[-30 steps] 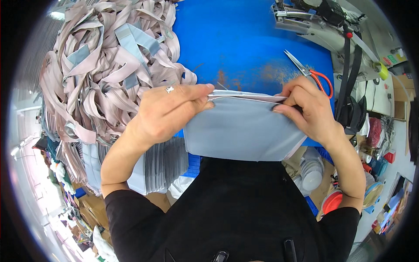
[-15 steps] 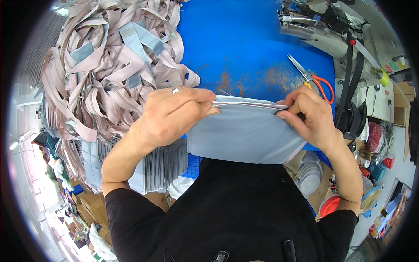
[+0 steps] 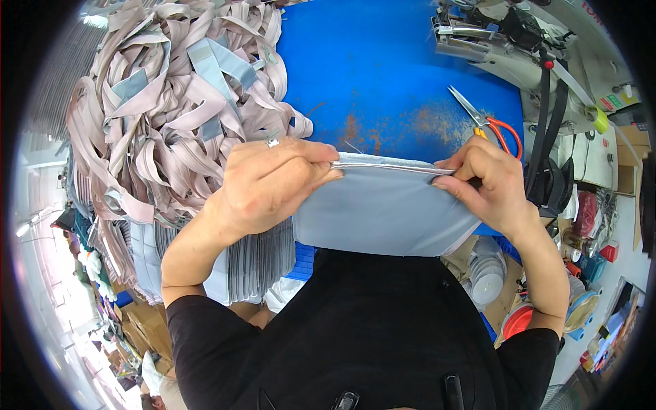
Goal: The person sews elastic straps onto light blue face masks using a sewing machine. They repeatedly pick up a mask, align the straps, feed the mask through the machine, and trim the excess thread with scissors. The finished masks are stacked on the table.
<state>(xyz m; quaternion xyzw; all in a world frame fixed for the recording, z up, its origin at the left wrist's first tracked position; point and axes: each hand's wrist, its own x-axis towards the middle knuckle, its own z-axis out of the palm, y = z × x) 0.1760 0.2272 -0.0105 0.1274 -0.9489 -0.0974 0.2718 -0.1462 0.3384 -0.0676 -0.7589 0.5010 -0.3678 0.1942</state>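
Observation:
A grey-blue fabric piece (image 3: 383, 212) hangs between my two hands over the table's near edge, its lower end close to my black top. Its upper edge is layered or folded, with a pale strip along it. My left hand (image 3: 273, 181), a ring on one finger, pinches the left end of that edge. The right end is pinched between the thumb and fingers of my right hand (image 3: 488, 178). Just beyond my right hand lie scissors (image 3: 488, 123) with orange-red handles, their blades pointing away to the left.
Tangled pinkish and grey fabric strips (image 3: 171, 109) are heaped at the left of the blue table (image 3: 369, 61). Below them stands a stack of grey fabric pieces (image 3: 260, 263). A sewing machine (image 3: 478, 48) occupies the far right. Clear plastic containers (image 3: 486, 277) sit low at the right.
The fabric's upper edge has tilted slightly, showing more of its pale strip. Both hands keep their pinch in nearly the same place. Part of a person now shows at the lower left.

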